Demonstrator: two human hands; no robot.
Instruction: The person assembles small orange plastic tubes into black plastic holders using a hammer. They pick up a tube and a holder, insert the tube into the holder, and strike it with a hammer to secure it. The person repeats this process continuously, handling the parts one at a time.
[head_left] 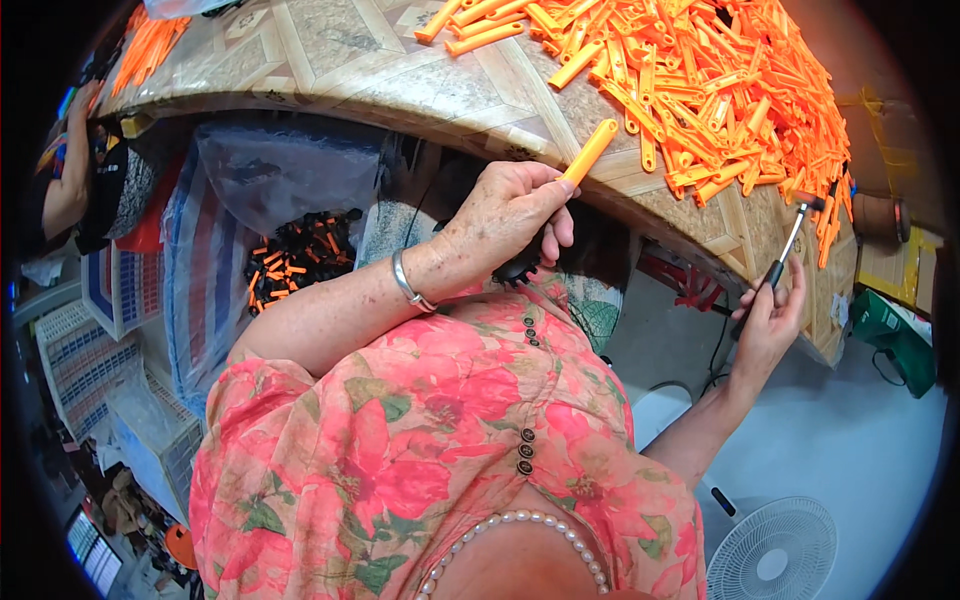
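Near the table's front edge, my left hand (515,210) is closed around the lower end of an orange plastic handle (592,150), which points up and to the right. Below those fingers a dark toothed piece (517,268) partly shows; I cannot tell whether the hand holds it too. At the right, my right hand (770,312) grips a small hammer (796,232) by its black grip. The hammer's metal shaft points upward, its head close to the lower edge of a large heap of orange plastic handles (700,90).
The patterned table (330,60) curves across the top. Below it, a plastic-lined bag (215,180) holds black and orange pieces (300,265). Baskets (90,365) stand at left, near another person's arm (68,185). A white fan (770,550) and a green box (893,340) are at right.
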